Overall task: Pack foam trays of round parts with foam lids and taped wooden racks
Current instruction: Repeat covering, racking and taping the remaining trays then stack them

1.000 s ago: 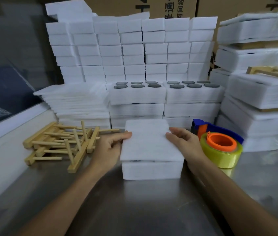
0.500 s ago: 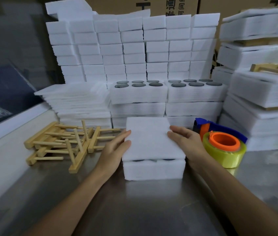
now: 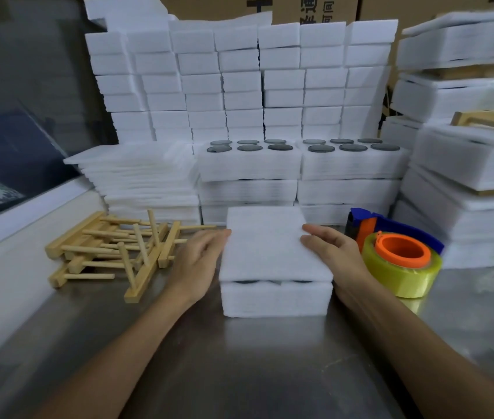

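flanking the foam lid (image 3: 273,246) atop its tray (image 3: 276,299), both flat hands (image 3: 200,261) (image 3: 335,255)

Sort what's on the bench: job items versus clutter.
Job:
foam lid
foam tray
left hand
right hand
wooden racks
tape roll
open trays of round parts

Lying about:
cardboard boxes

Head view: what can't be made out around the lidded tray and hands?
- Parts in the front tray: hidden by the lid; only dark slivers show.
- Left hand: motion-blurred, so lid contact is unclear.
- Right hand: its thumb is hidden.
- Box print: cut off by the top edge.
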The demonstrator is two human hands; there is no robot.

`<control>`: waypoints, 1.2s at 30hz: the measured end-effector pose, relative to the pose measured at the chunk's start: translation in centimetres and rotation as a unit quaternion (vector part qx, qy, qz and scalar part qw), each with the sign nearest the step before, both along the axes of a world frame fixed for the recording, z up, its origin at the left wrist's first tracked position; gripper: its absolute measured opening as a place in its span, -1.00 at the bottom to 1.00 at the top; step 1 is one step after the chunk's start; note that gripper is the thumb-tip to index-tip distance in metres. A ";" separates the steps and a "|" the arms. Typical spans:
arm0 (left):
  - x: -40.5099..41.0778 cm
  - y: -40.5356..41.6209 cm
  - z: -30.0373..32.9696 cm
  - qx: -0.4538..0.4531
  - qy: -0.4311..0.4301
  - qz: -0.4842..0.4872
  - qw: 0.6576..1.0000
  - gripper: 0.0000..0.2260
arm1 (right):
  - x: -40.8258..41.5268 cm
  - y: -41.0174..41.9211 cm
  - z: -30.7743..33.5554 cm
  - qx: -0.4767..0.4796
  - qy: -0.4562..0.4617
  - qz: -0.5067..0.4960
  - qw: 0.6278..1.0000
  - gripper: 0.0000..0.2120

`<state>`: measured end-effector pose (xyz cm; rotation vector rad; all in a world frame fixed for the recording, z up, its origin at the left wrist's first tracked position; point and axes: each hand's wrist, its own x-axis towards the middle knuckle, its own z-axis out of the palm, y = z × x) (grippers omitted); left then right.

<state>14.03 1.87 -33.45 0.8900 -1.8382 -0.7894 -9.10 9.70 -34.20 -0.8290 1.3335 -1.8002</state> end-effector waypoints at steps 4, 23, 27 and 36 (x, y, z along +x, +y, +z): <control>2.0 -1.8 0.5 -0.174 -0.354 0.212 0.894 -0.73 | -0.1 0.0 -0.1 -0.002 0.002 0.007 1.000 -0.81; 1.0 -0.6 2.2 -0.233 -0.168 0.199 0.937 -0.92 | 0.0 0.3 0.2 0.004 -0.003 0.021 1.000 -0.79; -0.6 1.7 4.5 -0.293 -0.120 0.174 0.932 -0.92 | 0.1 0.3 0.3 0.006 -0.006 0.021 1.000 -0.79; -4.7 5.2 3.7 -0.296 -0.178 0.053 0.937 -0.96 | 0.3 0.6 0.7 0.000 0.017 0.012 1.000 -0.73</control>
